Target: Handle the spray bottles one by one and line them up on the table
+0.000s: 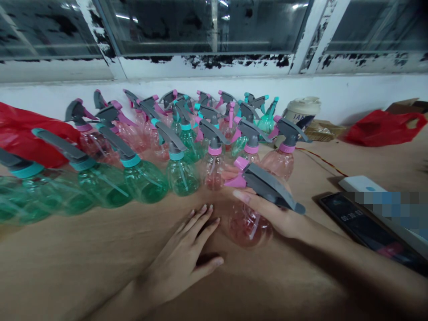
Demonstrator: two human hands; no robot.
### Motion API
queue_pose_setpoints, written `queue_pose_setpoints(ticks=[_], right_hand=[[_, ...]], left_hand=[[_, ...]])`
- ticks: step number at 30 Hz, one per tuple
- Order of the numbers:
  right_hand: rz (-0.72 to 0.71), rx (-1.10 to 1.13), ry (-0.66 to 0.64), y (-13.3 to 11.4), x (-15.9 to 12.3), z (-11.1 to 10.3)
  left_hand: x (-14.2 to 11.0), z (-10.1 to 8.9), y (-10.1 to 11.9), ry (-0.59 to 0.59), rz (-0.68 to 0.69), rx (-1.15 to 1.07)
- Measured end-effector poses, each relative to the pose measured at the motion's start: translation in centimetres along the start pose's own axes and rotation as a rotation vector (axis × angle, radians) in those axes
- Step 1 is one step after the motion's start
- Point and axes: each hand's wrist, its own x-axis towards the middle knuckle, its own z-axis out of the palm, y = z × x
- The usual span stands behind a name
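Note:
My right hand [272, 214] is closed around the neck of a clear pink spray bottle [249, 229] with a grey and pink trigger head. Its thumb lies across the front below the nozzle, and the other fingers are partly behind the bottle. My left hand [185, 254] rests on the table just left of that bottle, fingers stretched out and holding nothing. Beyond both hands stand a pink spray bottle [214, 171] and a green spray bottle [182, 176], the nearest of the group.
Several more green [145, 180] and pink spray bottles [281, 160] crowd the table toward the wall. Red plastic bags lie at the left [30, 133] and right [384, 128]. A phone [354, 218], a white box [361, 183] and a pale tub [302, 107] stand on the right.

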Motion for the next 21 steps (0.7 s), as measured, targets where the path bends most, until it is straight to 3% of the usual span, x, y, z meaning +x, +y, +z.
queue_pose_setpoints(ticks=[9, 21], right_hand=[[-0.018, 0.082, 0.010, -0.11, 0.19, 0.05], [0.006, 0.014, -0.003, -0.22, 0.16, -0.02]], left_hand=[[-0.05, 0.18, -0.08, 0.003, -0.001, -0.005], [0.00, 0.29, -0.14, 0.006, 0.012, 0.006]])
